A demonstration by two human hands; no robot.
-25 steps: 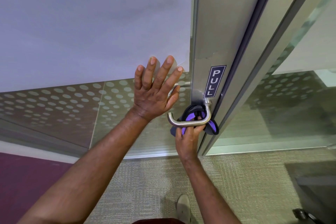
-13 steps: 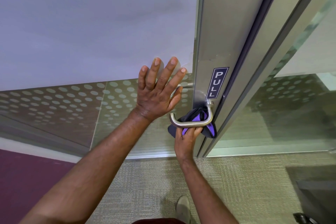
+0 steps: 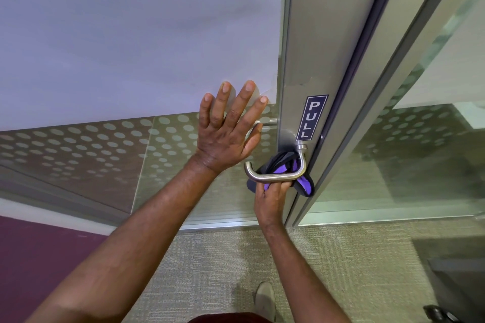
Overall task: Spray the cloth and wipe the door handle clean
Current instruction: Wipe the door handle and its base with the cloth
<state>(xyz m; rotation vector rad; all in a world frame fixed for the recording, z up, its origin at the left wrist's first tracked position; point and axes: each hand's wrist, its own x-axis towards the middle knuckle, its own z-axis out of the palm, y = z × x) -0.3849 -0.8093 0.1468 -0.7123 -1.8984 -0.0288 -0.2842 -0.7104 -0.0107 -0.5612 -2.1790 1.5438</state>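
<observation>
A brushed steel lever door handle [image 3: 273, 178] juts from the metal door stile [image 3: 309, 47], just under a blue PULL sign [image 3: 312, 117]. A dark cloth with purple patches [image 3: 286, 168] is bunched behind and under the lever. My right hand [image 3: 270, 195] grips the cloth from below and presses it against the lever. My left hand [image 3: 231, 128] lies flat with fingers spread on the glass door panel, left of the handle. No spray bottle is in view.
The door panel has frosted glass [image 3: 131, 34] above and a dotted band [image 3: 78, 149] below. A glass side panel [image 3: 420, 155] stands to the right. Beige carpet [image 3: 328, 265] covers the floor, with my shoe [image 3: 265, 299] near the bottom and a dark object [image 3: 435, 312] at bottom right.
The cloth has shifted a little behind the lever as my right hand rubs it along the handle. My left hand stays flat on the glass.
</observation>
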